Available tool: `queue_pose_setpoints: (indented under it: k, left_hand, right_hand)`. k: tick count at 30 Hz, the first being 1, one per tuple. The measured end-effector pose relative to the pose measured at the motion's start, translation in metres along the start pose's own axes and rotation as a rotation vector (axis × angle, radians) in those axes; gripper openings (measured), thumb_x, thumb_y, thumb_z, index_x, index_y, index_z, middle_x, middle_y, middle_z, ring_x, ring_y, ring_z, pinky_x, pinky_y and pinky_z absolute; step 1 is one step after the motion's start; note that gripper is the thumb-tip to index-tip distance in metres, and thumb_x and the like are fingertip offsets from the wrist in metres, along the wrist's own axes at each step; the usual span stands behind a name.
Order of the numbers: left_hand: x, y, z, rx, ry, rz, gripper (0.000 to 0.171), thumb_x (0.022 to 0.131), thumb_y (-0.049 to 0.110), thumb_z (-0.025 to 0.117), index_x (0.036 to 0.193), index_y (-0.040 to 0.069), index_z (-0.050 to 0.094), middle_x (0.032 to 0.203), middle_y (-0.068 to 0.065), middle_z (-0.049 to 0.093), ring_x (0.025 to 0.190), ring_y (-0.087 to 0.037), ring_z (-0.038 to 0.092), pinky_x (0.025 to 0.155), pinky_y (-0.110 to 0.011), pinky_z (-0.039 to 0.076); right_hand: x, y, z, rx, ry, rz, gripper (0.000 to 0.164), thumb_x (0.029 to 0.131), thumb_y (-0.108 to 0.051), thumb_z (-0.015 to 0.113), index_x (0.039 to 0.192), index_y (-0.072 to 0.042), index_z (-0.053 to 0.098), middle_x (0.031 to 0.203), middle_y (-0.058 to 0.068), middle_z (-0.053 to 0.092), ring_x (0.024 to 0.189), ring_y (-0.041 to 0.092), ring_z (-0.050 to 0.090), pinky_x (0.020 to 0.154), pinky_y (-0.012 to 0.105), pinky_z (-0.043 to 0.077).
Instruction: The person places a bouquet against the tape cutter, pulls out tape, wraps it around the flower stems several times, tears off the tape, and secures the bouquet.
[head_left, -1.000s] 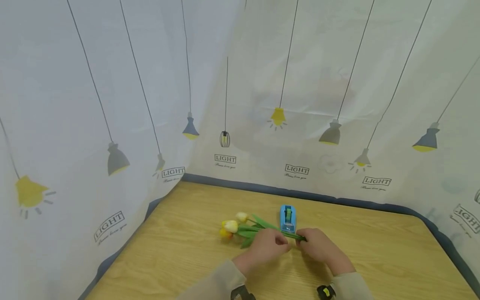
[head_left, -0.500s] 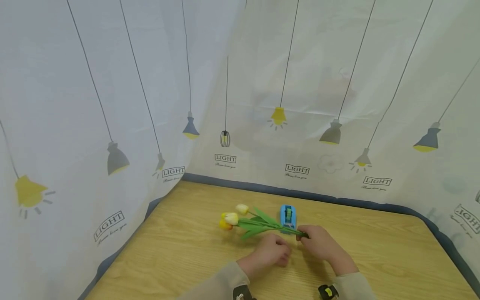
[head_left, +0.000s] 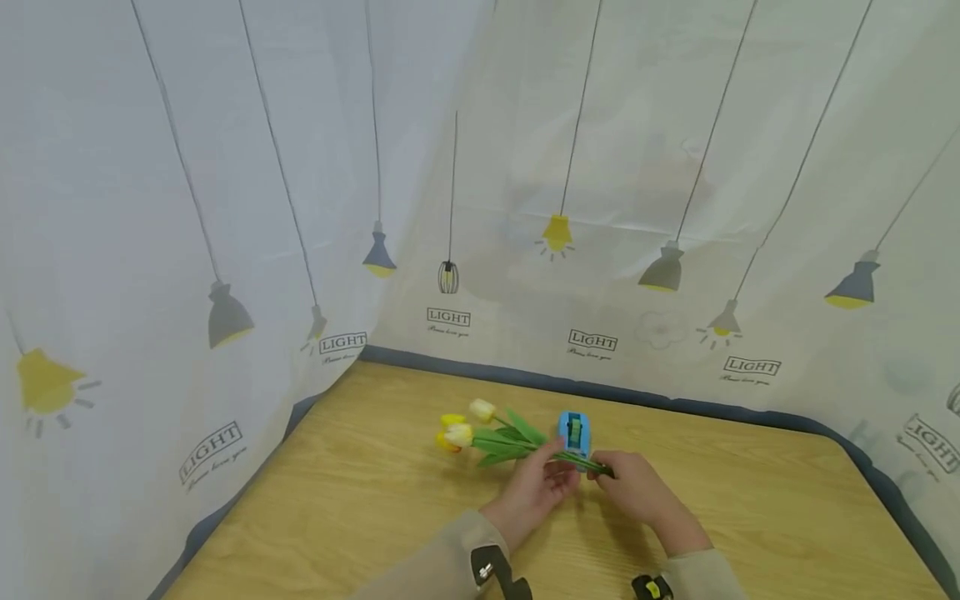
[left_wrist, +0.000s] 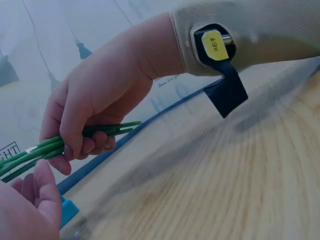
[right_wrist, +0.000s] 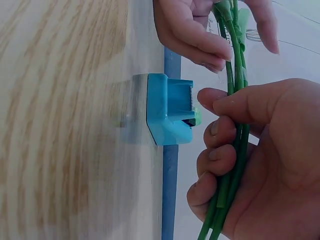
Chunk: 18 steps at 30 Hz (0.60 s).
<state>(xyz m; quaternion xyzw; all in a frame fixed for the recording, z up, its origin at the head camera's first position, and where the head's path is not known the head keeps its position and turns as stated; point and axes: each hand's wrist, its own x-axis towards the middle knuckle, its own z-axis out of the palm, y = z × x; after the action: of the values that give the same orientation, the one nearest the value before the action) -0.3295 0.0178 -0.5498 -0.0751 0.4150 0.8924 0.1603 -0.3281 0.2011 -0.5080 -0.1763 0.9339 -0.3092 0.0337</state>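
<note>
A bunch of artificial tulips (head_left: 460, 435), white and yellow with green leaves, lies sideways above the table in the head view. My right hand (head_left: 641, 496) grips the lower ends of its green stems (right_wrist: 239, 65), fingers curled round them in the right wrist view. Higher up the stems is my left hand (head_left: 534, 492), with its thumb on one side and loosely bent fingers on the other, not closed on them. A clear shiny strip, perhaps tape, shows on the stems between the hands. Just behind the stems stands a blue tape dispenser (head_left: 574, 423) with a green roll.
The wood-grain table (head_left: 360, 500) extends to both sides of the hands. A pale curtain (head_left: 517, 275) printed with lamps surrounds it at the back and sides, with a dark blue band (head_left: 480, 372) along its bottom edge. Each wrist wears a black camera strap (head_left: 491, 567).
My left hand first drew down off the stems, fingers bent, then came back up to them with its fingers parted. The right hand has kept its grip on the tulip stems, nearly still.
</note>
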Motion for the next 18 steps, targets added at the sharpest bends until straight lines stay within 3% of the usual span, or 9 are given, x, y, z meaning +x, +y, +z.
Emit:
queue_pose_setpoints:
  k: [3, 7, 11, 18]
  left_hand:
    - [0.004, 0.0, 0.0, -0.033, 0.035, 0.019, 0.056, 0.097, 0.036, 0.078, 0.134, 0.0, 0.059, 0.097, -0.006, 0.064, 0.085, -0.012, 0.062, 0.076, -0.021, 0.057]
    - [0.007, 0.002, -0.004, -0.079, 0.063, 0.063, 0.047, 0.098, 0.03, 0.077, 0.132, 0.001, 0.064, 0.1, -0.005, 0.066, 0.083, -0.01, 0.059, 0.071, -0.017, 0.055]
    - [0.008, 0.001, -0.01, -0.066, 0.045, 0.1, 0.027, 0.1, 0.018, 0.072, 0.12, 0.0, 0.068, 0.108, -0.009, 0.068, 0.085, -0.011, 0.061, 0.072, -0.016, 0.056]
    - [0.008, -0.003, -0.012, -0.056, -0.007, 0.114, 0.008, 0.1, 0.007, 0.066, 0.106, 0.001, 0.068, 0.102, -0.009, 0.068, 0.083, -0.011, 0.065, 0.073, -0.017, 0.059]
  right_hand:
    - [0.002, 0.0, 0.003, -0.017, 0.016, -0.004, 0.017, 0.102, -0.003, 0.06, 0.096, -0.014, 0.073, 0.088, -0.001, 0.071, 0.07, 0.014, 0.05, 0.063, 0.029, 0.041]
    - [0.006, 0.0, 0.006, -0.058, 0.05, -0.014, 0.017, 0.1, -0.003, 0.063, 0.096, -0.014, 0.075, 0.088, -0.002, 0.073, 0.068, 0.013, 0.051, 0.063, 0.027, 0.042]
    - [0.005, -0.002, 0.005, -0.066, 0.059, -0.017, 0.016, 0.098, -0.002, 0.065, 0.094, -0.013, 0.077, 0.085, -0.001, 0.072, 0.066, 0.012, 0.05, 0.061, 0.026, 0.041]
    - [-0.001, 0.0, -0.001, -0.081, 0.054, 0.0, 0.01, 0.096, -0.005, 0.071, 0.091, -0.013, 0.075, 0.079, -0.006, 0.067, 0.068, 0.013, 0.052, 0.061, 0.028, 0.044]
